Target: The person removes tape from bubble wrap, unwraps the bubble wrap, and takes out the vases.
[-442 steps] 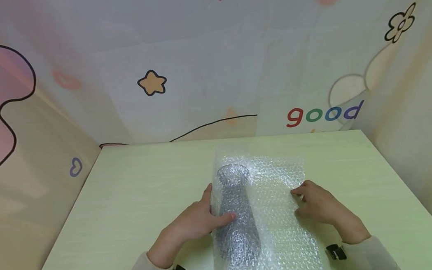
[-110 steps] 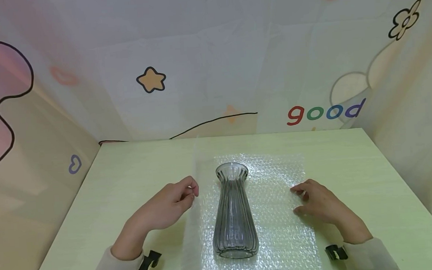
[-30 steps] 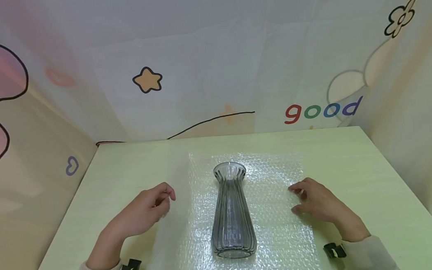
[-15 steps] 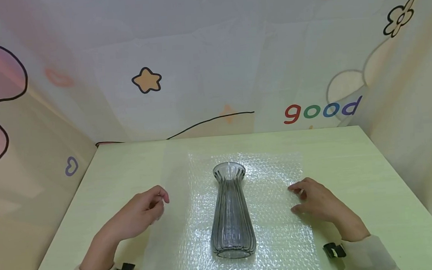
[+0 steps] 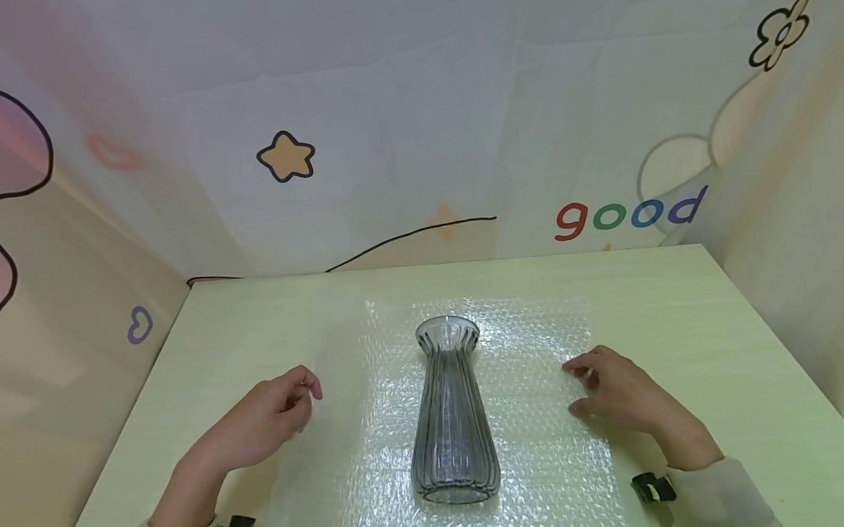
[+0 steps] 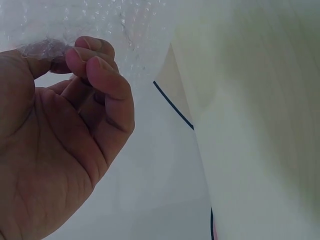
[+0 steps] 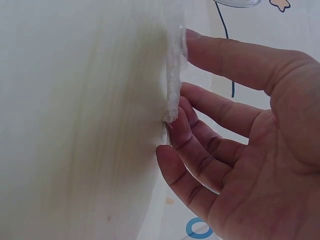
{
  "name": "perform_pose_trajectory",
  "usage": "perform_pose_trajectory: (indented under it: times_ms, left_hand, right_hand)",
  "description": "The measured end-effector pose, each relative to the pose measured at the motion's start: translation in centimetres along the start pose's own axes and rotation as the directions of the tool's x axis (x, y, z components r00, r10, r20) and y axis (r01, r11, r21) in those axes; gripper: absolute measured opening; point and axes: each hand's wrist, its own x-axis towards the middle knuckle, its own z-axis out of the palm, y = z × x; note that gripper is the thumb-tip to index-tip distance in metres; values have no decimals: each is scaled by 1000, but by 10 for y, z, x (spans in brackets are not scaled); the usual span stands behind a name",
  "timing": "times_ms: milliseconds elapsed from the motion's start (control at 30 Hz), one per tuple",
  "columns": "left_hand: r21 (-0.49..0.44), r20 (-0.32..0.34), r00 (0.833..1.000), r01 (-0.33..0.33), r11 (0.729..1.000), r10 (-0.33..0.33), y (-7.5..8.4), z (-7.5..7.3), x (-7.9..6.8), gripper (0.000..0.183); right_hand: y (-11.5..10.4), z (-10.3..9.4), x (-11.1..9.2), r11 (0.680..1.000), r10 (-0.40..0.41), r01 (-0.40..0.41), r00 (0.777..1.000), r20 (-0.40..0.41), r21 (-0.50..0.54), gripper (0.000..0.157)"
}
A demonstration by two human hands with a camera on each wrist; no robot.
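At nine o'clock the left hand (image 5: 261,418) pinched bubble wrap (image 5: 550,457), right hand (image 5: 622,395) touching it loose-fingered at three, fluted glass vase (image 5: 453,423) likely fragile, best held mid-body!

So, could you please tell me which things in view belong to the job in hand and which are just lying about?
In the job:
bubble wrap
glass vase, on the wrap
left hand, pinching the wrap
right hand, at its edge

Apparently just there:
table
printed backdrop

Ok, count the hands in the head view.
2: the left hand pinches the bubble wrap at its left side; the right hand touches its right edge, with the vase between them.
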Motion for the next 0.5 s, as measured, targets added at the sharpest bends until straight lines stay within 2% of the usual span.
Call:
perform_pose_trajectory:
  times_ms: [333,500]
  left_hand:
    - [19,6,999,45,999,-46,-8,-2,-2,21]
    - [37,2,1000,27,999,-27,-12,-2,-3,18]
  right_hand:
    - [0,-1,-1,1000,-18,18,1000,4,5,52]
    - [1,0,0,1000,-21,21,1000,3,2,52]
